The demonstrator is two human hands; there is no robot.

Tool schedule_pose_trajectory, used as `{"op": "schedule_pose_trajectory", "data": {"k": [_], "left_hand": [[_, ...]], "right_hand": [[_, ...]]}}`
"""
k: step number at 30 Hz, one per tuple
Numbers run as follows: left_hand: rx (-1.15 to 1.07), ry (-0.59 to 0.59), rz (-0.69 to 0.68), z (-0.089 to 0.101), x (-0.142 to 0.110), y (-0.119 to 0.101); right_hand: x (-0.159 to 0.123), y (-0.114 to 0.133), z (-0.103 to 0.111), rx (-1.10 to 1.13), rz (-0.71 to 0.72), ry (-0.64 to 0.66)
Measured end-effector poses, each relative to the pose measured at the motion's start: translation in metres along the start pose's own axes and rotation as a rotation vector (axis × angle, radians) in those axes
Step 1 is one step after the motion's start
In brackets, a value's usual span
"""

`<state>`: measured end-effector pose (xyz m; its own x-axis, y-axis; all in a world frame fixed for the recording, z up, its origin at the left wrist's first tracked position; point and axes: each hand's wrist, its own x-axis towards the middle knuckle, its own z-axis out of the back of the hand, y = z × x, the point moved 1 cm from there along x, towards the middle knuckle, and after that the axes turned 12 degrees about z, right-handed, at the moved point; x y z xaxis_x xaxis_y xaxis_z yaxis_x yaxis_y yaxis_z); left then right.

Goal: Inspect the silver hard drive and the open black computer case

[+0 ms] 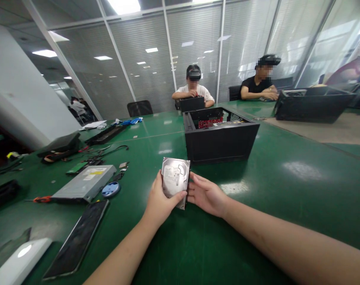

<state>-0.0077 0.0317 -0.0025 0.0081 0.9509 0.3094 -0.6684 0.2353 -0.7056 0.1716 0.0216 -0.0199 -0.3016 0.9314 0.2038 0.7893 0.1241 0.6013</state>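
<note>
A silver hard drive [174, 180] is held upright above the green table [287, 190], label side facing me. My left hand [160, 202] grips its left edge, thumb across the lower front. Against the drive's right edge, my right hand [206, 194] has its fingers curled round it from behind. Just beyond the drive stands an open black computer case [220, 136] with a red board visible inside.
To the left lie a grey optical drive [84, 184], an orange-handled screwdriver [41, 199], a blue round disc [110, 189], a dark side panel [77, 239], cables and loose parts. Two other people sit at the far side with black cases [312, 103].
</note>
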Motion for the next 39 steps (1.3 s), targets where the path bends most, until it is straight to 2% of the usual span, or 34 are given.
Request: {"op": "schedule_pose_trajectory", "data": {"k": [3, 5, 13, 17, 25, 31, 39], "left_hand": [[0.037, 0.007, 0.054, -0.003, -0.002, 0.001], [0.044, 0.003, 0.042, -0.004, -0.004, 0.001], [-0.005, -0.029, -0.066, -0.001, -0.009, -0.006], [-0.114, 0.023, -0.108, 0.002, -0.011, -0.013], [-0.188, 0.105, -0.235, 0.012, -0.021, -0.028], [-0.198, 0.116, -0.27, 0.014, -0.021, -0.028], [-0.205, 0.129, -0.272, 0.015, -0.019, -0.025]], "right_hand": [[0.001, -0.003, 0.003, -0.055, -0.001, -0.02], [0.001, -0.005, 0.005, -0.084, 0.014, -0.019], [-0.007, -0.011, 0.003, -0.202, 0.098, 0.133], [-0.008, -0.011, 0.001, -0.289, 0.165, 0.157], [-0.011, -0.008, 0.007, -0.514, 0.194, 0.274], [-0.01, -0.009, 0.01, -0.494, 0.189, 0.328], [-0.011, -0.005, 0.003, -0.452, 0.184, 0.345]]}}
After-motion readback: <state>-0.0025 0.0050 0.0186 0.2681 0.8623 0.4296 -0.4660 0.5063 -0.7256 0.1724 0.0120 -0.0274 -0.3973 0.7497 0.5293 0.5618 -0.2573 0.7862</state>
